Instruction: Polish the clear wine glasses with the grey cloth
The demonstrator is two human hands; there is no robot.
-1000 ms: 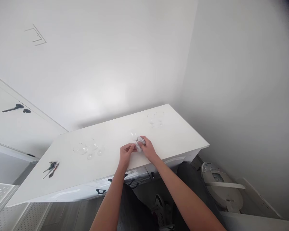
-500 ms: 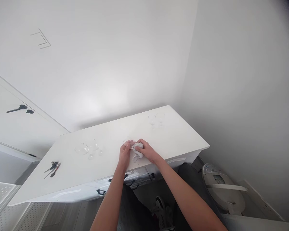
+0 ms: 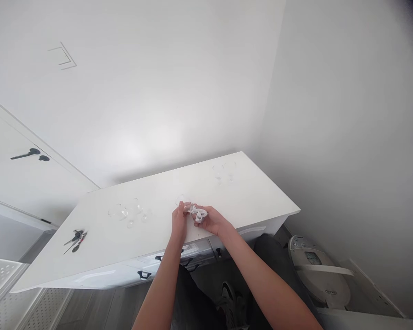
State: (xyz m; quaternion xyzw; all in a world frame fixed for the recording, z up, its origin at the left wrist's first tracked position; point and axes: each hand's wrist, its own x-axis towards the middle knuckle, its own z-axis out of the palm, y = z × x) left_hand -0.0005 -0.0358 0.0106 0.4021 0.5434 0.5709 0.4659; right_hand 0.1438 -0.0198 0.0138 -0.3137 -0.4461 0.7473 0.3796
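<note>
Above the front part of the white cabinet top (image 3: 165,188), my left hand (image 3: 180,219) is closed on a clear stemmed glass (image 3: 182,200), its bowl pointing away to the left. My right hand (image 3: 211,221) grips a crumpled white cloth (image 3: 200,214) around the foot end of that glass. The cloth and fingers hide most of the stem and base. Two clear stemmed glasses (image 3: 133,206) stand to the left of my hands. Another pair of clear glasses (image 3: 219,168) stands near the back right of the top.
Keys (image 3: 77,237) lie at the cabinet top's left end. Drawers with dark handles (image 3: 144,274) face me below the front edge. A white rice cooker (image 3: 318,270) sits low on the right. Walls rise behind and to the right, and a door with a black handle (image 3: 25,153) is at left.
My right hand has turned over, so the cloth now shows on top as a loop around the glass's foot end. My left hand keeps its hold, nearly in place.
</note>
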